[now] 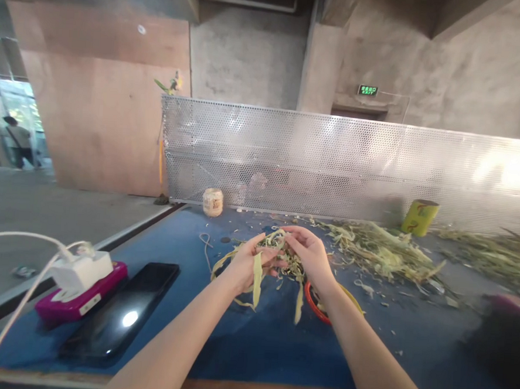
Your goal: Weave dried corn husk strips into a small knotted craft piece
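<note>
Both of my hands meet above the middle of the blue table, around pale green-yellow dried leaf strips (257, 281). My left hand (251, 258) has its fingers curled around the strips, and a long one hangs down from it. With thumb and fingers pinched, my right hand (307, 250) grips the same strips from the other side. Another strip (299, 302) dangles between the hands. Below my right wrist stands a round container with an orange-red rim (312, 306), partly hidden by the forearm. Small leaf scraps lie behind the hands.
A black phone (125, 309) and a magenta power strip (77, 301) with white chargers lie at left. A twine roll (212, 202) stands at the back. Dried leaf piles (375, 248) and a yellow-green can (420, 218) are at right, before a perforated metal screen (288, 161).
</note>
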A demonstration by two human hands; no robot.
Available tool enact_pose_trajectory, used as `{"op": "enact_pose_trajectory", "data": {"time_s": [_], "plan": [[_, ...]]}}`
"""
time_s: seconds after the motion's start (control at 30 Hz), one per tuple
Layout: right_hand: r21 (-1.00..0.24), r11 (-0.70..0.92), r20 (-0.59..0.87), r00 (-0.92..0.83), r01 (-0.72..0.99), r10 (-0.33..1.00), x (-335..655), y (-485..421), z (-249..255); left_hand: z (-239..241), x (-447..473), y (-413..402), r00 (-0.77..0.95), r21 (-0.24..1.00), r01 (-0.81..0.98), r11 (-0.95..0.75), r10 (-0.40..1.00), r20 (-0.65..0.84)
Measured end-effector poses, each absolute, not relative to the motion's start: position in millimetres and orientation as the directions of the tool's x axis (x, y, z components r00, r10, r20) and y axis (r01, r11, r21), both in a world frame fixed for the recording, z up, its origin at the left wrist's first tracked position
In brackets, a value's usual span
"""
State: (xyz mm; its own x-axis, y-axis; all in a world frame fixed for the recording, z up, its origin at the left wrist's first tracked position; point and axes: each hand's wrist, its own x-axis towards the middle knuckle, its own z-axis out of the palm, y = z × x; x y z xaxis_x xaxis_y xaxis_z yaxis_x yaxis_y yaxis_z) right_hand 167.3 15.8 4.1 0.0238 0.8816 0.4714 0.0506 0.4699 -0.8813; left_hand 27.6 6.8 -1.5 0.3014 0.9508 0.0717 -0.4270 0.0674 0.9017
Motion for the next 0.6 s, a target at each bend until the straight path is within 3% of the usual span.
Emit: {"op": "enact_pose_trajectory", "data": {"time_s": [0.07, 0.13, 0.2, 0.3, 0.43, 0.6], "plan": [[-0.809, 0.550, 0.569, 0.039, 0.207, 0.822, 170, 14, 6, 0, 27, 8, 0.260, 0.854, -0.513, 0.085, 0.964, 0.061], [-0.635, 0.665, 0.729, 0.022, 0.393, 0.684, 171, 11, 6, 2, 26, 10, 0.218, 0.809, -0.582, 0.085, 0.975, 0.054], [-0.395, 0.751, 0.846, -0.108, 0.529, 0.521, 171, 6, 6, 4, 25, 11, 0.187, 0.775, -0.626, 0.086, 0.982, 0.042], [-0.130, 0.803, 0.837, -0.370, 0.582, 0.404, 169, 2, 4, 4, 24, 13, 0.155, 0.759, -0.645, 0.090, 0.988, 0.014], [0.006, 0.784, 0.787, -0.487, 0.620, 0.378, 168, 2, 3, 3, 23, 13, 0.144, 0.777, -0.623, 0.087, 0.990, 0.004], [0.025, 0.769, 0.767, -0.505, 0.639, 0.395, 170, 3, 4, 2, 22, 11, 0.163, 0.811, -0.581, 0.069, 0.986, 0.033]]}}
